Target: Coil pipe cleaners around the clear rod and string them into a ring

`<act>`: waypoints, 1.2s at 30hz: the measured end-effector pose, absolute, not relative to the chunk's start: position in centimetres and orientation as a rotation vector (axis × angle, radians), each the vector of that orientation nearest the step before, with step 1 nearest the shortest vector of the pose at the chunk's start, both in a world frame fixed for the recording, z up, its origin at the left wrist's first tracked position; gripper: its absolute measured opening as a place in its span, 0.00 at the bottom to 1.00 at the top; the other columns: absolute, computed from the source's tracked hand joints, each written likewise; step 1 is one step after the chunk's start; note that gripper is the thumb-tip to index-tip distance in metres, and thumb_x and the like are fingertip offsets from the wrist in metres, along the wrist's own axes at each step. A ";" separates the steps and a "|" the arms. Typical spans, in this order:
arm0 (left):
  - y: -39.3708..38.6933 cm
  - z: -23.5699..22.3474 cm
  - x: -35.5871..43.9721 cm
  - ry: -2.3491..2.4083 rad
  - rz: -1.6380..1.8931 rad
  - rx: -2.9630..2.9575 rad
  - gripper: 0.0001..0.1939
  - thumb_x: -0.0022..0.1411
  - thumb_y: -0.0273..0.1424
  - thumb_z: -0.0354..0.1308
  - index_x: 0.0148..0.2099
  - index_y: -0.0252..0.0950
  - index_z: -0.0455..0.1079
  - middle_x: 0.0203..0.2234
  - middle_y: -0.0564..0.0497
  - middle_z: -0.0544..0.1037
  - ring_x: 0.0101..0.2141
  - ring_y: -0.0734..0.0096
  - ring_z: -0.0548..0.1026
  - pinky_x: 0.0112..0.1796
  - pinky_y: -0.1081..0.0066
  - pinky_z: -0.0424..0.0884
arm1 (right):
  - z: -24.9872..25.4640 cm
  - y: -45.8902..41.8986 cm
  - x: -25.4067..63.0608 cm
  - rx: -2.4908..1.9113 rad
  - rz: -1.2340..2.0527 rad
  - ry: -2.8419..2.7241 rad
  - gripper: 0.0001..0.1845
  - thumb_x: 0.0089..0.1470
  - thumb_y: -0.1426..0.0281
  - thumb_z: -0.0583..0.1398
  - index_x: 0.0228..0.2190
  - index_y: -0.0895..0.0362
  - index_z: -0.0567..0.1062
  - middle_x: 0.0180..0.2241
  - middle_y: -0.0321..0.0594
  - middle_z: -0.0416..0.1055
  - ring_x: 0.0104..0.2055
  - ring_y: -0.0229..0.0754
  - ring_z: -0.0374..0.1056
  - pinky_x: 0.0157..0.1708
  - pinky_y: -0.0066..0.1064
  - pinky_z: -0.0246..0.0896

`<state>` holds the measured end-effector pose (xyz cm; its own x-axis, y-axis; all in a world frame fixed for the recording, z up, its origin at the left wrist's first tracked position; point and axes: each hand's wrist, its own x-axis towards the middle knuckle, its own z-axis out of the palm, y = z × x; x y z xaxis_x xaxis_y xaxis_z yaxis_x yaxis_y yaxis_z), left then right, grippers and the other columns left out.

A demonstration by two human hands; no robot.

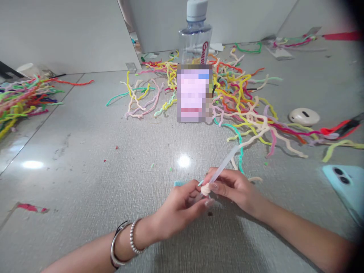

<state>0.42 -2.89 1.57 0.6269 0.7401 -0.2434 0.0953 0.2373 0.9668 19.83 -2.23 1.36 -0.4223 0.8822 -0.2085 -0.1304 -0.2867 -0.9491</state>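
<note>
the pale translucent strip [224, 163] is held between the two hands, close in front of the person; its long axis runs slantwise, from a lower end tucked in at the left fingers up past the right fingers, the free upper end pointing away from the person and to the right, towards the loose fuzzy stems [244, 94]; a small cream twisted bundle [205, 189] sits round its lower part, right between the fingertips of both hands.

the right hand [237, 186] has its thumb and forefinger closed on the strip and the bundle's edge; the left hand [176, 206] has its thumb and forefinger drawn together round the lower end, just beside the bundle, though the exact contact is hidden; its other fingers are mostly out of sight.

a light blue piece [178, 184] lies on the desk [127, 151] just beyond the left fingers; well beyond both hands stand a clear bottle [196, 43] with a white cap and, before it, a blurred-out rectangular item [193, 94]; to the right of the right fingers lie a light blue phone [342, 185], and farther off a white oval case [304, 116]; a second heap of coloured stems [24, 100] lies far to the left of the left fingers.
</note>
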 end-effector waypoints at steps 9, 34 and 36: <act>-2.9 1.9 0.4 0.809 0.500 1.155 0.20 0.69 0.44 0.48 0.31 0.35 0.60 0.15 0.61 0.56 0.16 0.82 0.53 0.18 0.78 0.50 | 1.3 -2.4 19.8 -1.059 1.729 -1.320 0.12 0.58 0.59 0.62 0.34 0.55 0.79 0.28 0.37 0.69 0.28 0.35 0.62 0.28 0.28 0.57; -2.0 1.7 -0.7 0.610 0.349 0.854 0.27 0.65 0.50 0.48 0.22 0.39 0.49 0.13 0.62 0.49 0.14 0.83 0.46 0.15 0.77 0.43 | 0.7 -2.8 19.8 -0.960 1.782 -1.329 0.10 0.52 0.63 0.67 0.38 0.48 0.78 0.26 0.32 0.62 0.26 0.34 0.55 0.26 0.26 0.50; -1.8 1.9 -0.7 0.612 0.332 0.870 0.26 0.65 0.50 0.48 0.22 0.39 0.49 0.14 0.62 0.49 0.15 0.82 0.46 0.15 0.77 0.44 | 0.7 -2.7 19.7 -0.932 1.723 -1.359 0.07 0.53 0.63 0.66 0.36 0.50 0.80 0.25 0.31 0.62 0.25 0.33 0.54 0.25 0.26 0.49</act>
<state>-0.73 -1.84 1.88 0.7818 0.5074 -0.3624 -0.0282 0.6093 0.7924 19.71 -2.72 0.71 -0.4627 0.8813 -0.0958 -0.1118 -0.1652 -0.9799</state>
